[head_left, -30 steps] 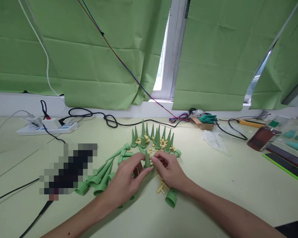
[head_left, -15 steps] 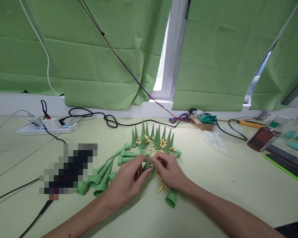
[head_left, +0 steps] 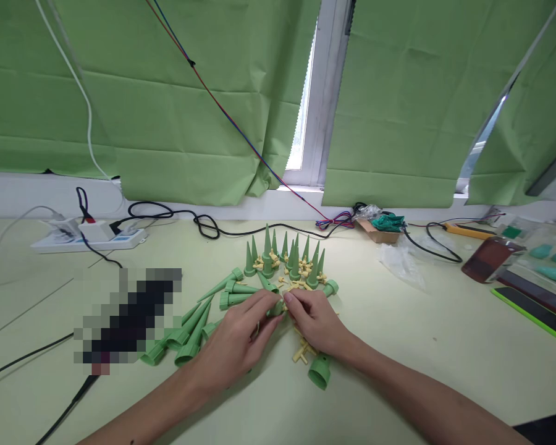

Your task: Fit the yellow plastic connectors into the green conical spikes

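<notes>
My left hand is closed around a green plastic watering spike, mostly covered by the fingers. Close against it, my right hand pinches with thumb and forefinger at the spike's side; whatever lies between those fingertips is too small and hidden to make out. Below the right hand lie yellow T-shaped valve pieces and a green spike with its open cup end facing me. Several more green spikes lie on their sides to the left. Beyond my hands, other spikes stand upright with yellow pieces among them.
A blurred-out dark object with a cable lies at left on the table. Behind it is a white power strip. At back right are a small cardboard box, a plastic bag, a dark red block and a green-edged phone-like slab.
The spike in my left hand has turned, so its point no longer shows upright between the hands. My left fingers have closed further over it, and the right hand has barely shifted.
</notes>
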Tool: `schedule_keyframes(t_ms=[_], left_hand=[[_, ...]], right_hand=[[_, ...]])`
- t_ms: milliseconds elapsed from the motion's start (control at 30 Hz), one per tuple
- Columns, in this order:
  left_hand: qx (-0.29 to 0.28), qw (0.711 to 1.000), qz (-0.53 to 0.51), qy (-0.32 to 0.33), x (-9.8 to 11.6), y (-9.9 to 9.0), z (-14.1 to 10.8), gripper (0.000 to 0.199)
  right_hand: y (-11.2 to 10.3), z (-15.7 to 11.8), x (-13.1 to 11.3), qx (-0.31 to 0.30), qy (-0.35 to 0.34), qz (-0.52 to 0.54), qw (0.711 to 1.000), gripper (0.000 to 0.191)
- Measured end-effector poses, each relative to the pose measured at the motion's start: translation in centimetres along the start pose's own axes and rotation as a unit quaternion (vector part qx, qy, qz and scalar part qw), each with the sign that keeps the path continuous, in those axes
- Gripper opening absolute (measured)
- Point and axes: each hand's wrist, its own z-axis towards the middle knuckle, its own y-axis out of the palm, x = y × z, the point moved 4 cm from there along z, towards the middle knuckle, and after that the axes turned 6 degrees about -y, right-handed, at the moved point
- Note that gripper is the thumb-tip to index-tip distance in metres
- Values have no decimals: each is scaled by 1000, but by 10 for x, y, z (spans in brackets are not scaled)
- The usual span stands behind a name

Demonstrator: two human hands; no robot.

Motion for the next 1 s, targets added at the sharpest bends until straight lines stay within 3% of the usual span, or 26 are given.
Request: schedule_keyframes(t_ms=[167, 333, 667, 1000], left_hand=[[-5, 999, -9, 37, 0, 2, -2, 28], [28, 999, -6, 28, -2, 2, -1, 29], [71, 983, -128, -111, -8, -2, 2, 23], [2, 941, -278, -195, -12, 3, 6, 30]], right_hand=[[0, 0, -1, -5, 1, -2, 1000, 43], [-2, 0, -1, 10, 11, 9, 1000, 44], [-4, -2, 8, 82, 47, 65, 993, 42], [-4, -4, 7, 84, 38, 107, 990, 38]])
